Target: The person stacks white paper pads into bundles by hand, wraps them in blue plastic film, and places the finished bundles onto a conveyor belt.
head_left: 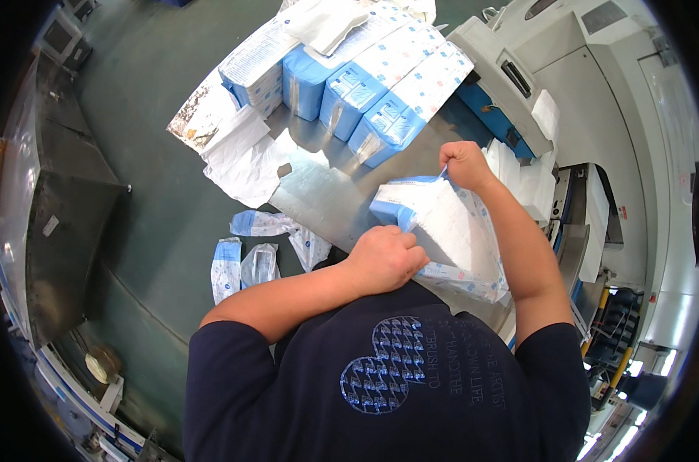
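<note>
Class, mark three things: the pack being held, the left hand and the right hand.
Pack (pixel 451 229): head view, on its white middle.
Left hand (pixel 386 257): head view, on its back.
Right hand (pixel 465 164): head view, on its back.

Single head-worn fisheye view, facing steeply down over the wearer's shirt (pixel 303 393). Left hand (pixel 388 260) and right hand (pixel 465 165) at close range; surface (pixel 330 196) extending ahead, floor (pixel 160 200) farther below.
</note>
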The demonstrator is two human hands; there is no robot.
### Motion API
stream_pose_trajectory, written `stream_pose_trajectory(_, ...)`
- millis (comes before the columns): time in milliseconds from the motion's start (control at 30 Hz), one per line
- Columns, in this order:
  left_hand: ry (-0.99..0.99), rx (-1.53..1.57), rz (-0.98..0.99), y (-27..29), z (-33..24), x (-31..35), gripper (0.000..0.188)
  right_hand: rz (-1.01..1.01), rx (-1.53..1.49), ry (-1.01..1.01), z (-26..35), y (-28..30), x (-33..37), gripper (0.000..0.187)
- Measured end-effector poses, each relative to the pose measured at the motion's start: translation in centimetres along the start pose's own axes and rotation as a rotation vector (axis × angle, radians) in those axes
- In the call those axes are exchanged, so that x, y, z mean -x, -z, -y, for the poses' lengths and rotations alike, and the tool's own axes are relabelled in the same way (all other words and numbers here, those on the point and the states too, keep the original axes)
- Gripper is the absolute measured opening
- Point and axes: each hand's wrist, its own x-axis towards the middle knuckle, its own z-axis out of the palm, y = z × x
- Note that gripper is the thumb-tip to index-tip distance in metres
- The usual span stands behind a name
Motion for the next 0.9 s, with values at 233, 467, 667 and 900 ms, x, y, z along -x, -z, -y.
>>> stream_pose_trajectory(233, 0.035, 0.130, 0.126, -0.7, -2.6, 3.8, 0.023, -0.289, 0.312, -0.510, -5.8, 0.3, -1.0, 0.019)
stream_pose_trajectory(467, 0.133, -0.117, -0.045, -3.0, 2.0, 0.7, 0.030, -0.316, 0.007, -0.351, -2.0, 1.1, 0.8, 0.025)
stream_pose_trajectory(667, 0.067, -0.359, -0.016, -4.0, -0.1, 0.0, 0.036, -0.413, 0.275, -0.597, -1.5, -0.3, 17.0, 0.049)
stream_pose_trajectory(900, -0.027, -0.318, 0.297, -12.0, -5.9, -6.6, 0.044, -0.384, 0.026, -0.900, -1.7, -0.8, 24.5, 0.045)
